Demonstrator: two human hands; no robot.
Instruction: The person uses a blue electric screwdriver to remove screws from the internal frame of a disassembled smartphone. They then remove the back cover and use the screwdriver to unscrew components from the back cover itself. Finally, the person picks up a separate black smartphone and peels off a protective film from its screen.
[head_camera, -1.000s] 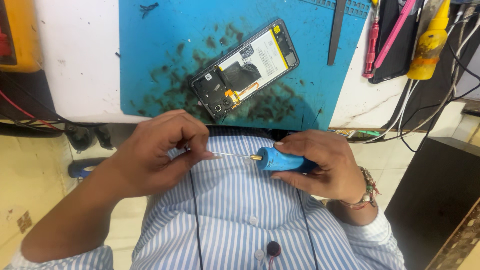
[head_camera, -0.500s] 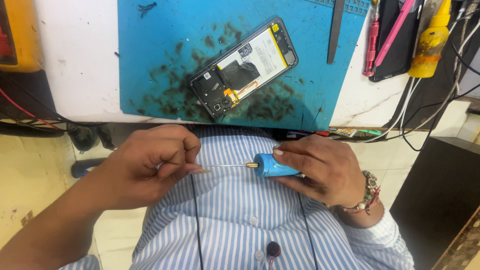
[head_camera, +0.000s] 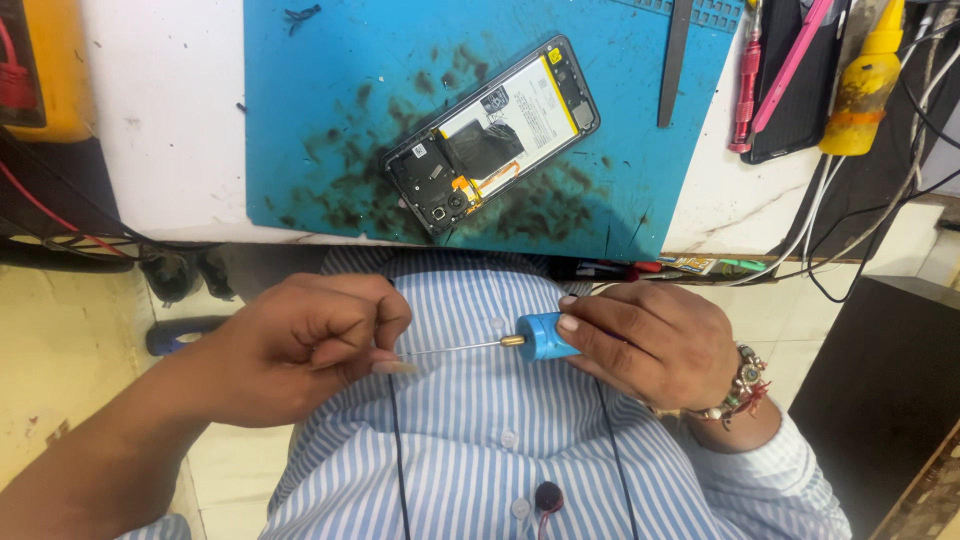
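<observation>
Right hand (head_camera: 655, 345): we found it wrapped around the blue handle of a small screwdriver (head_camera: 545, 337), held over the striped shirt (head_camera: 480, 440). Left hand (head_camera: 300, 345): we noted its fingertips pinched on the thin metal shaft. Opened phone (head_camera: 495, 135): we logged it lying untouched on the blue mat (head_camera: 330, 90), well apart from both hands.

white-yellow label (head_camera: 525, 112) inside opened phone (head_camera: 493, 133), blue mat (head_camera: 330, 120)
</observation>
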